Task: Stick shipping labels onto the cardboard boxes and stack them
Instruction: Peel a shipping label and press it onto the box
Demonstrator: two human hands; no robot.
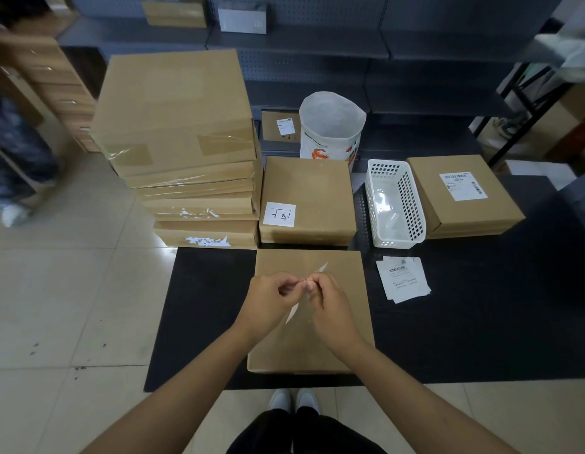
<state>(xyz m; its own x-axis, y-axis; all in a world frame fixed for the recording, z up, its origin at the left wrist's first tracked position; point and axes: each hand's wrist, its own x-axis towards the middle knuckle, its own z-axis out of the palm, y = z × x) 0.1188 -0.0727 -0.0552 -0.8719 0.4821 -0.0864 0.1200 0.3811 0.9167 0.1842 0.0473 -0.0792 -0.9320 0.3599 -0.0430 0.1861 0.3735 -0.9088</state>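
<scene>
Both hands, left (pixel 274 298) and right (pixel 330 303), grip a label (pixel 305 291) over the near box (pixel 337 267) on the black table (pixel 464 322), shelves (pixel 317 60) beyond, tiled floor (pixel 71 306) left.

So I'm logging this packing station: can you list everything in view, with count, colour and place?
stacked cardboard boxes: about six, brown, table's left rear
handwritten-note box: one, brown, centre
labelled box: one, brown, right
plain box: one, brown, under the hands
small labelled box: one, brown, low shelf behind
plastic basket: one, white, between boxes
paper bag: one, white with lobster print, behind
shipping labels: several, white, right of plain box
table: one, black
label backing: one, translucent, between both hands
left hand; right hand: pinching the backing
</scene>
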